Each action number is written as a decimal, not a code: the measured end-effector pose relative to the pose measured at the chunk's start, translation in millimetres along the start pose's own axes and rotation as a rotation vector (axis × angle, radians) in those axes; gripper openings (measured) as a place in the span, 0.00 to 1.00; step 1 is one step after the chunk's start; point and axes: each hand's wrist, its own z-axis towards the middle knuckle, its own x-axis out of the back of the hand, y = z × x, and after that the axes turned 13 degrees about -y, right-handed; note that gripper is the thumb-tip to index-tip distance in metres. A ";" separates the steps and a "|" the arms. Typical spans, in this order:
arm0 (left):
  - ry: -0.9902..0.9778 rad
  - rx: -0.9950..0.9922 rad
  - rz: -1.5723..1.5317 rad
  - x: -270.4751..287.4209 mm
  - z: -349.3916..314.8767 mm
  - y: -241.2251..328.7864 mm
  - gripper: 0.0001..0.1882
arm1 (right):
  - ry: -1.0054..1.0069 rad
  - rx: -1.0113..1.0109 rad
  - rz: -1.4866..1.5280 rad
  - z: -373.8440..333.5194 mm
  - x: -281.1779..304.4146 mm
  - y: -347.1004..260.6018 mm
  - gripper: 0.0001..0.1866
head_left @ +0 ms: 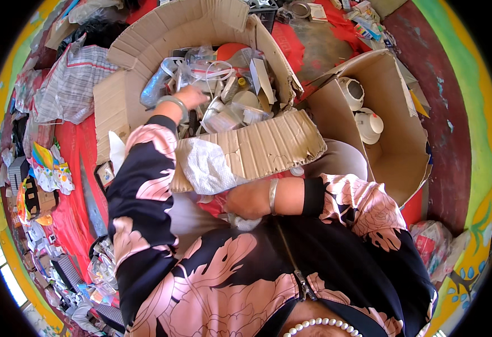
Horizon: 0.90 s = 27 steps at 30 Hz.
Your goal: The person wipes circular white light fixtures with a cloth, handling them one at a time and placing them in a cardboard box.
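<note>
A large cardboard box [277, 145] stands in front of me, filled with a jumble of clear plastic packaging, white pieces and small parts. My left hand [192, 96] reaches over the box's left side, its fingers stretched out at the loose pieces. Close by lie a blue clear plastic bottle [157, 84] and a clear plastic container [223, 120]. At my lap, my right hand [247, 200] is bent inward and closed around a crumpled, whitish translucent piece [243, 223]; its fingertips are mostly hidden. White bubble wrap [205, 164] hangs over the box's near flap.
To the right, a second cardboard box [400, 151] holds two white, round, cup-like parts [369, 126]. A checked woven sack [77, 81] lies at the far left. Red sheeting [74, 219] and piles of mixed scrap cover the floor on the left. A filled plastic bag [434, 247] sits at the right.
</note>
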 end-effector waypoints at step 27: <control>0.004 0.110 0.239 -8.2 4.8 2.4 0.18 | -0.024 -0.077 -0.018 -27.1 12.3 -8.9 0.12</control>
